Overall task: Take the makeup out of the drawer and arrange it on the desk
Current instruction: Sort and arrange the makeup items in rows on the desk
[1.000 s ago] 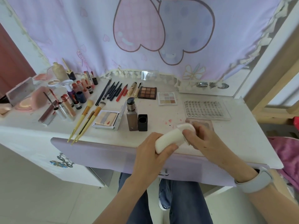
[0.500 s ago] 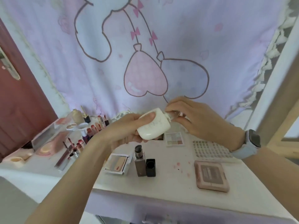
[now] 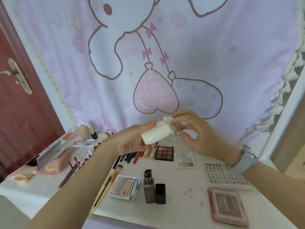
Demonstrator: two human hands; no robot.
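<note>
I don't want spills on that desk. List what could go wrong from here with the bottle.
1. The left hand holds the white oval plastic bottle tilted above the dark brown eyeshadow palette; it could drip or drop onto it.
2. The right hand pinches the clear plastic cap at the bottle's tip; it may slip.

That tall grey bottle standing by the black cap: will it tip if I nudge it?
Probably. The grey bottle stands upright, tall on a narrow base, so a high nudge may topple it. Its flat sides suggest it would not roll. The black cap alongside might go too.
</note>
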